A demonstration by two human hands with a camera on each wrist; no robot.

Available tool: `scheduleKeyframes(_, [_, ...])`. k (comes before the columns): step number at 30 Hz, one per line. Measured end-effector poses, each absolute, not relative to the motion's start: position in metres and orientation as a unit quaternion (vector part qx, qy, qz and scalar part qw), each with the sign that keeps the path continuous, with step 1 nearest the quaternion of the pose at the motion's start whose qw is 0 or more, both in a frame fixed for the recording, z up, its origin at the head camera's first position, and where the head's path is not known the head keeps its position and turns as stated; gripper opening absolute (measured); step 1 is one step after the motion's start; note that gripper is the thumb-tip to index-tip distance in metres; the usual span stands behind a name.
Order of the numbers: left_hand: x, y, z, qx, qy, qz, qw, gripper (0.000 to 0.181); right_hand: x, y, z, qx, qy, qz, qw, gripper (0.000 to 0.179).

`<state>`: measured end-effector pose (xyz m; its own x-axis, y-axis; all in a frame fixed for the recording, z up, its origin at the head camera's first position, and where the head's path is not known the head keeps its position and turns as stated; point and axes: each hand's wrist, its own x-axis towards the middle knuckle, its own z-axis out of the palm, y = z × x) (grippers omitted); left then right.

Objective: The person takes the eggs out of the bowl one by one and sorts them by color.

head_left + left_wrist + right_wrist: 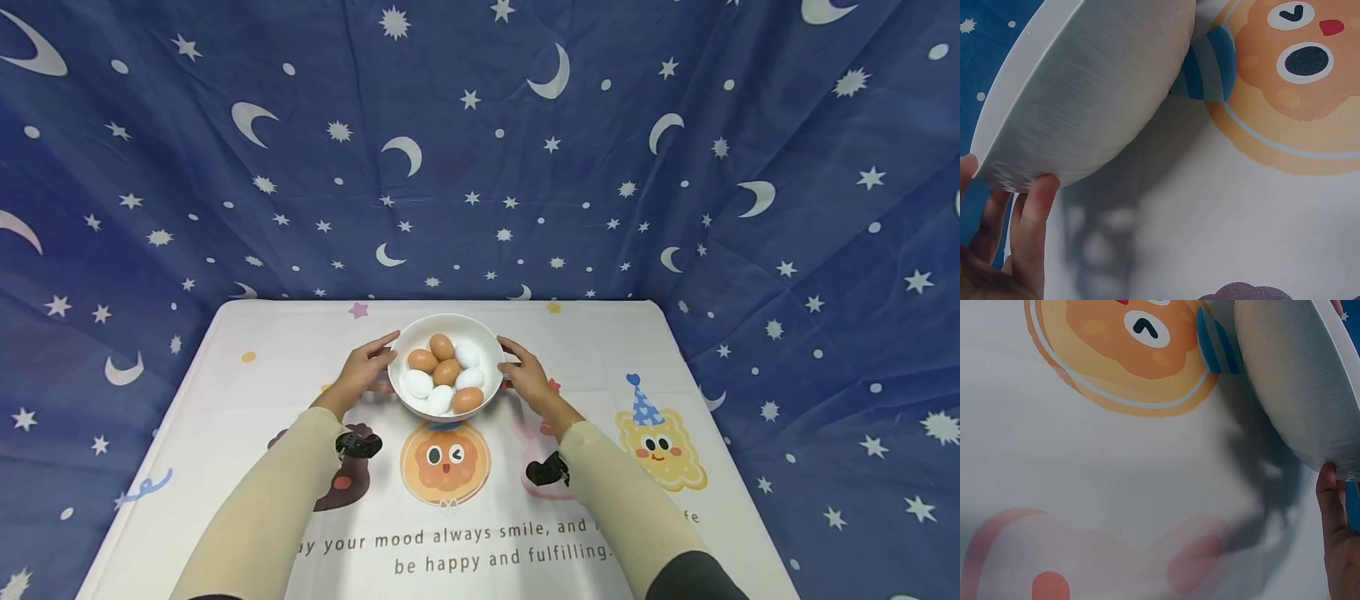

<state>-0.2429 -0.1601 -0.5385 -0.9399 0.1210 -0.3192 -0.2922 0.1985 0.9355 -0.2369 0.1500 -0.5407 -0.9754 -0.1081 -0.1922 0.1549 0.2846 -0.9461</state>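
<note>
A white bowl [491,358] stands near the far side of the table, with several brown eggs [442,347] and several white eggs [467,355] inside it. My left hand [363,364] holds the bowl's left side, fingertips at the rim and lower wall. On the opposite side my right hand [528,375] grips it the same way. From the left wrist view, the bowl's outer wall [1097,94] rests against the fingertips [1044,187]. In the right wrist view, a fingertip [1329,469] touches the bowl's underside. A shadow lies beneath the bowl; whether its base touches the table cannot be told.
The table [285,342] wears a white cloth printed with cartoon faces and lettering. Behind it and at both sides hangs a blue curtain [450,167] with moons and stars. Dark wrist devices [360,444] are strapped on both forearms.
</note>
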Motion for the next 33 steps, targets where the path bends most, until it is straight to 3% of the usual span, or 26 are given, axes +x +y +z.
scheduleKeyframes(17, [-0.241, -0.165, -0.542, -0.063, 0.73, 0.655, 0.184, 0.053, -0.234, 0.151, -0.534, 0.001, 0.812, -0.574, 0.111, 0.055])
scheduleKeyframes(33, [-0.234, -0.162, -0.523, -0.066, 0.719, 0.664, 0.194, 0.054, -0.233, 0.151, -0.519, -0.057, 0.892, -0.447, 0.032, 0.049])
